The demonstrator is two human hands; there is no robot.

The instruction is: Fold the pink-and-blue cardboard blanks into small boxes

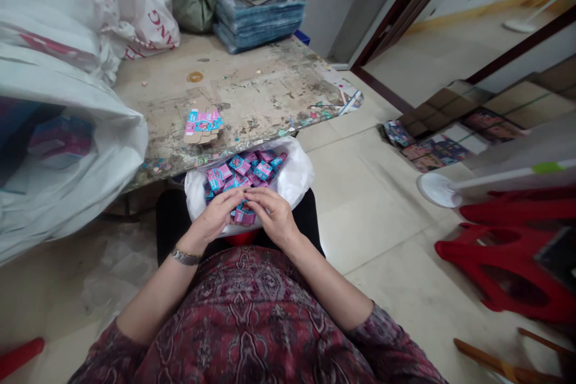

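My left hand [224, 211] and my right hand [273, 211] meet over a white plastic bag [296, 177] on my lap. Their fingertips come together, fingers bent around a small pink-and-blue cardboard box [244, 215]. The right thumb lies along this box; part of it is hidden by the fingers. Many similar folded boxes [240, 164] fill the bag just beyond my hands. On the worktable [265, 93] in front, near its edge, lies a flattened pink-and-blue carton blank [203, 124].
A big white sack [67, 192] bulges at the left beside the table. A tape ring [195, 77] and a blue plastic-wrapped stack [258, 21] are on the table. Red stools [508, 264], a white stand base [438, 190] and cartons [454, 108] occupy the right.
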